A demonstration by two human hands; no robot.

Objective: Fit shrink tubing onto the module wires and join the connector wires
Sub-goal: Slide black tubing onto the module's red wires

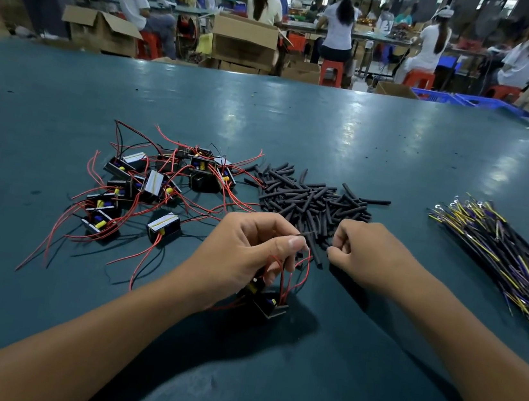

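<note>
Head view: the left hand (243, 248) pinches a thin black wire (299, 236) of the module (271, 305) hanging below it, just above the counter (333, 125). The right hand (364, 250), fingers curled, pinches at the near edge of the shrink tubing pile (310, 199); whether it holds a piece cannot be told. Connector wires (504, 255) lie at right.

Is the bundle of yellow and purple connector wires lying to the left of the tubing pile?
No, the connector wires lie at the right of the table, right of the tubing pile; the modules are on its left.
</note>
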